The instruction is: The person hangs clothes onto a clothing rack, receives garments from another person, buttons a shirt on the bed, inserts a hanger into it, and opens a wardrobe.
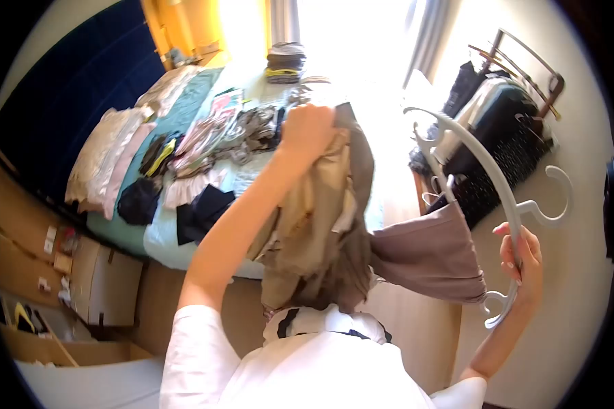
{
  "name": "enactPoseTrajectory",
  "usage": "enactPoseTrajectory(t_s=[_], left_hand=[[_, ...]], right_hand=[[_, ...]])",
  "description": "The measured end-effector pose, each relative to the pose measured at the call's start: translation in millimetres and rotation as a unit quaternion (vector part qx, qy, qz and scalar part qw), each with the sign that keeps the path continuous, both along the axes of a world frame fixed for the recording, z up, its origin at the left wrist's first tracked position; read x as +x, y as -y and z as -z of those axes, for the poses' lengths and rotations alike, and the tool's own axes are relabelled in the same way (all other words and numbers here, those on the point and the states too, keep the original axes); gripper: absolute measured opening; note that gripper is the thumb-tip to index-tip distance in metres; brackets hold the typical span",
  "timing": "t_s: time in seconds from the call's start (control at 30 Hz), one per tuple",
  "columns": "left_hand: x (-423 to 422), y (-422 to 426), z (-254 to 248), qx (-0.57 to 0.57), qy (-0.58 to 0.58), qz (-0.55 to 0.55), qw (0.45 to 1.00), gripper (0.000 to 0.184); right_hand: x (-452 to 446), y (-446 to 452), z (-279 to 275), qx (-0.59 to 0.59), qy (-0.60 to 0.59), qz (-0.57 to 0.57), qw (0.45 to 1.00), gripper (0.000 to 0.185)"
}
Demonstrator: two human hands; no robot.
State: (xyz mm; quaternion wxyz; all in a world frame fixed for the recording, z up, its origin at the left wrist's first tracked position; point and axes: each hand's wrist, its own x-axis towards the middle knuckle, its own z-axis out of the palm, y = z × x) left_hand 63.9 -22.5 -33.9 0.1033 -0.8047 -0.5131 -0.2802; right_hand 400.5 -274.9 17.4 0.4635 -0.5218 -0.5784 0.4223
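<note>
My left hand is closed in a fist on a pair of brown trousers, lifted in front of my body with creased cloth and a paler inner side showing. My right hand is wrapped around the lower part of a white plastic hanger, a curved frame with several hooks. A mauve-brown length of cloth reaches from the trousers to the hanger's side. Whether it belongs to the same trousers, I cannot tell. My left fingertips are partly hidden in the cloth.
Beyond my hands is a bed with scattered clothes, pillows and a folded stack. A rack with dark clothes stands by the right wall. At lower left are a cabinet and an open drawer.
</note>
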Motion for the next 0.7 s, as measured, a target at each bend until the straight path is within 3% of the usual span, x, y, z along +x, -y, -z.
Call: enactPoseTrajectory(t_s=[0.17, 0.2, 0.27, 0.33, 0.43, 0.53, 0.6, 0.7], left_hand=[[25.7, 18.7, -12.0, 0.027, -0.041, 0.033, 0.998, 0.027], [42.7, 19.2, -12.1, 0.032, -0.034, 0.082, 0.996, 0.028], [52.1, 21.6, -11.1, 0.066, -0.046, 0.09, 0.993, 0.033], [78.5, 47.2, -21.3, 0.098, -0.026, 0.182, 0.978, 0.027], [104.9, 74.3, -28.9, 0.138, 0.031, 0.302, 0.943, 0.024], [109.8, 76.7, -40.2, 0.182, 0.058, 0.364, 0.912, 0.017], [112.2, 56.1, -44.5, 0.09, 0.045, 0.382, 0.918, 0.018], [155.1, 69.6, -23.3, 0.014, -0.045, 0.459, 0.887, 0.03]], right_hand=[[-22.0, 18.4, -10.1, -0.074, 0.001, -0.056, 0.996, 0.04], [-34.2, 35.3, -7.8, -0.106, 0.013, -0.003, 0.994, 0.039], [-32.5, 38.0, 1.4, -0.113, -0.032, -0.041, 0.992, 0.036], [-58.8, 39.2, 22.9, -0.153, -0.025, 0.003, 0.988, 0.035], [-78.9, 48.4, 52.2, -0.17, -0.076, 0.123, 0.975, 0.035], [-97.2, 81.8, 66.3, -0.088, -0.112, 0.245, 0.959, 0.031], [-110.1, 105.6, 69.2, -0.084, -0.141, 0.346, 0.924, 0.03], [-126.9, 145.0, 70.5, -0.051, -0.132, 0.484, 0.863, 0.031]])
